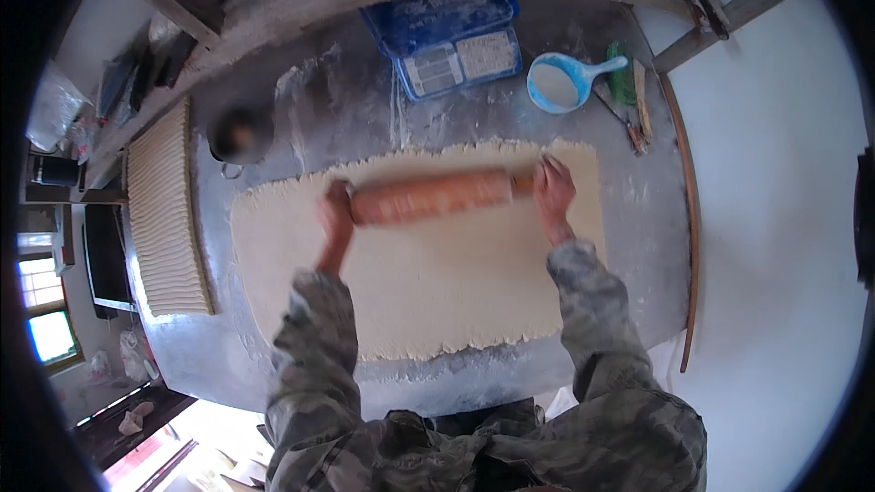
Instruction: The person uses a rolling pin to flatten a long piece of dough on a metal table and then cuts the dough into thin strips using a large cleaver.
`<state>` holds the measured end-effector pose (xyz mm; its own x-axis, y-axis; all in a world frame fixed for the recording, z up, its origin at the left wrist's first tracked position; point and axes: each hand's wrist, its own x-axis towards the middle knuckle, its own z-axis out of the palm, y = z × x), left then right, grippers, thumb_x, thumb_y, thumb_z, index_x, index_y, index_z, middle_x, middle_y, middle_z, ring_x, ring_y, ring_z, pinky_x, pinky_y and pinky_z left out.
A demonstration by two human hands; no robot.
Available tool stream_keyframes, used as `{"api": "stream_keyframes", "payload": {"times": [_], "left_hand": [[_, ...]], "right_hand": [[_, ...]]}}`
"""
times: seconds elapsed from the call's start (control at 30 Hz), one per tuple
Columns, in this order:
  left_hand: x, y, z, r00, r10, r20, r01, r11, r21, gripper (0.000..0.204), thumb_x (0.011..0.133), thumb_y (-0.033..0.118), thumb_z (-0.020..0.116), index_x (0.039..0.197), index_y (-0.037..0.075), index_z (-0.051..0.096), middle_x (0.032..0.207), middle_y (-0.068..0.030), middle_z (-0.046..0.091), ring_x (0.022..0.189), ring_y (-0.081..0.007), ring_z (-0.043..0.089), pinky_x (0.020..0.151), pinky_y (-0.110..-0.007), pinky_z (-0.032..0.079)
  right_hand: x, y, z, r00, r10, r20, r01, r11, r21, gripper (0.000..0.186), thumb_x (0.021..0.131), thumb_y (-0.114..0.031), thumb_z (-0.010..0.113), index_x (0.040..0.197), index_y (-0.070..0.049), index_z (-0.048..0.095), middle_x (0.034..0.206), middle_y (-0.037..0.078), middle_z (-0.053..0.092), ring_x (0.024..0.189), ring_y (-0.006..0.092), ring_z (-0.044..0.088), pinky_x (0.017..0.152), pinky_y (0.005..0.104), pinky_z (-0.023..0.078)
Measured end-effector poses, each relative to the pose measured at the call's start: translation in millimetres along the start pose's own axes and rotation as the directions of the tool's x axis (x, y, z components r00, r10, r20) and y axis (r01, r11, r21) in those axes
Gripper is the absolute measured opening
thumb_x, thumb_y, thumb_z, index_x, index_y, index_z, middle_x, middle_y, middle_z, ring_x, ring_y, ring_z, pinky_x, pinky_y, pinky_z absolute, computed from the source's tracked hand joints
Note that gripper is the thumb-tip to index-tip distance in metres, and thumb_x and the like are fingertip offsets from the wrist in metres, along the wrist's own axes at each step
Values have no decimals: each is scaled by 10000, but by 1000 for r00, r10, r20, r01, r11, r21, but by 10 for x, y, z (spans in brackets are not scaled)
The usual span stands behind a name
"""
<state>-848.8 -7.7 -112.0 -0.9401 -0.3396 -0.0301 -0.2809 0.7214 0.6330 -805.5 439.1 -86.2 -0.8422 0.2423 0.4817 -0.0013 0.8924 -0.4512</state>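
Observation:
A large sheet of pale dough (447, 282) with ragged edges lies flat on a floured metal table (301, 128). Across its far part rests a thick wooden rolling pin (433, 198), slightly blurred. My left hand (337, 210) is closed round the pin's left handle, and my right hand (553, 189) grips the handle at the right end. Both arms, in camouflage sleeves, reach forward over the dough.
Behind the dough stand a blue scale (460, 64), a light-blue scoop (558, 84) with white contents, and a green-bristled brush (622, 87). A dark cup (239, 135) is at left, beside a stack of dough strips (166, 214). A wooden strip (690, 219) edges the right side.

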Motion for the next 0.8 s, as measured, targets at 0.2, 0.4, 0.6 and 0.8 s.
{"api": "stream_keyframes", "payload": {"times": [0.2, 0.4, 0.6, 0.8], "left_hand": [[139, 1022, 559, 985, 157, -74, -150, 984, 96, 219, 902, 197, 497, 972, 198, 705, 864, -156, 692, 798, -370, 665, 682, -465, 507], [429, 1160, 647, 992, 127, -21, -121, 976, 180, 258, 923, 247, 472, 998, 174, 709, 940, -158, 695, 868, -379, 662, 706, -473, 510], [-1091, 1294, 975, 981, 172, 92, -171, 985, -18, 209, 899, 144, 501, 983, 223, 676, 774, -143, 677, 723, -355, 662, 617, -449, 504], [179, 2265, 1429, 960, 276, -49, -270, 957, 106, 215, 907, 251, 519, 996, 180, 702, 880, -150, 701, 822, -379, 673, 687, -473, 520]], "right_hand": [[407, 714, -75, 985, 31, -170, -89, 935, -343, 218, 939, -226, 545, 960, -66, 691, 1016, 126, 685, 882, 315, 645, 700, 443, 531], [727, 720, -3, 998, -13, -57, -5, 952, -305, 190, 919, -206, 561, 869, -72, 686, 877, 119, 680, 773, 332, 646, 651, 413, 528], [-192, 1464, -1023, 976, 204, -72, -211, 971, -110, 215, 927, -200, 560, 1063, -88, 683, 1047, 116, 687, 902, 330, 663, 717, 401, 535], [948, 1942, -509, 980, 194, -40, -192, 877, -441, 282, 967, -264, 484, 854, -52, 631, 860, 167, 644, 743, 342, 626, 602, 462, 481]]}}
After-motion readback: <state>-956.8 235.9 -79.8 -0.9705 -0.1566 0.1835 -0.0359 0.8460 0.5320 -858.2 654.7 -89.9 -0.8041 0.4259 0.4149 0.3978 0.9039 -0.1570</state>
